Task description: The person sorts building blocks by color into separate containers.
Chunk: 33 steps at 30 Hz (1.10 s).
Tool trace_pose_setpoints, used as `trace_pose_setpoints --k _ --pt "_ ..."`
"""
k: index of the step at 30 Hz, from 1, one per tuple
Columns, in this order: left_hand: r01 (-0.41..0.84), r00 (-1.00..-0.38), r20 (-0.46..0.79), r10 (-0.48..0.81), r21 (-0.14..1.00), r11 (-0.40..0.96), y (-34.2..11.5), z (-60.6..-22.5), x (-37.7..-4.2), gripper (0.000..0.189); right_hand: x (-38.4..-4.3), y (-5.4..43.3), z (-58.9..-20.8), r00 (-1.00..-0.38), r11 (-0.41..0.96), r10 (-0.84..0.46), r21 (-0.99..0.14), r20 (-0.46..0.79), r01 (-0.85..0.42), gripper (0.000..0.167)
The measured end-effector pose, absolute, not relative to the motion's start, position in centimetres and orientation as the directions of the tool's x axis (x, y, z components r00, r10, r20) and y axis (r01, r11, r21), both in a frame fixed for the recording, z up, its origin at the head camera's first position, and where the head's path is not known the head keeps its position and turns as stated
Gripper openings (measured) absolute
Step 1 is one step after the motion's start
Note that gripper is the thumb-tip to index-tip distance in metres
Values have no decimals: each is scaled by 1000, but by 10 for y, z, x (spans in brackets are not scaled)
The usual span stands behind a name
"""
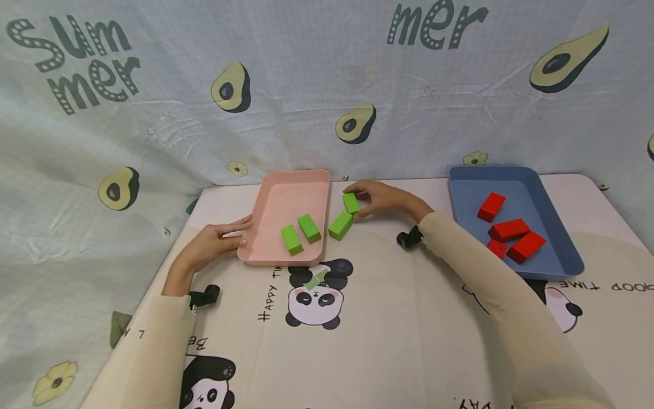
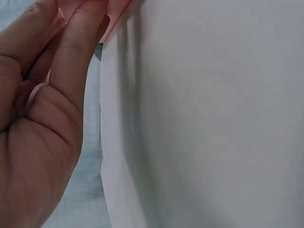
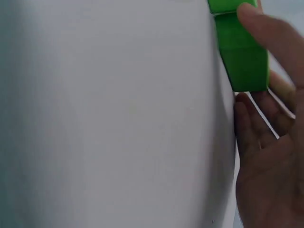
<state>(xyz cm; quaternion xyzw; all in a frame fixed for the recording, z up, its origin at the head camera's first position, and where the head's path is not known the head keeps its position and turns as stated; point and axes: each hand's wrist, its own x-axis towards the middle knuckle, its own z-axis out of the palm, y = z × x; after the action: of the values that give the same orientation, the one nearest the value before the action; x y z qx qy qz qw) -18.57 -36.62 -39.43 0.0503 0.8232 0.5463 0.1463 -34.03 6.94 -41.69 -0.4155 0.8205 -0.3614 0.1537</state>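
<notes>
At the left rim of a shallow pink tray point(image 1: 283, 190), my left hand point(image 1: 212, 244) holds the edge with fingertips and thumb. The left wrist view shows those fingers point(image 2: 71, 57) against a corner of the pink tray. Two green blocks point(image 1: 292, 240) lie inside the tray near its front right. Just right of it, my right hand point(image 1: 380, 199) grips a green block point(image 1: 351, 203) between thumb and fingers. Another green block point(image 1: 340, 225) lies on the table, touching or nearly touching the gripped one. In the right wrist view, the thumb point(image 3: 270, 33) lies over the green blocks point(image 3: 244, 61).
A blue tray point(image 1: 467, 187) with several red blocks point(image 1: 526, 247) stands at the right, beyond my right forearm. The table point(image 1: 378, 341) has a cloth printed with pandas and lettering. Behind it hangs a sheet point(image 1: 296, 85) with avocado prints.
</notes>
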Motion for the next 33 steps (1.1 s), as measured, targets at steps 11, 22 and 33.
trace_pose_setpoints --k 11,22,33 --pt "-66 -953 -184 239 901 429 -366 -394 -186 59 -341 75 -417 -653 436 -756 -719 33 -541 70" --pt "-71 -950 -188 249 908 413 -366 -393 -185 59 -341 83 -410 -665 380 -741 -756 97 -534 62" --pt "-71 -950 -186 250 910 408 -366 -393 -185 59 -335 77 -403 -616 264 -781 -839 104 -476 67"
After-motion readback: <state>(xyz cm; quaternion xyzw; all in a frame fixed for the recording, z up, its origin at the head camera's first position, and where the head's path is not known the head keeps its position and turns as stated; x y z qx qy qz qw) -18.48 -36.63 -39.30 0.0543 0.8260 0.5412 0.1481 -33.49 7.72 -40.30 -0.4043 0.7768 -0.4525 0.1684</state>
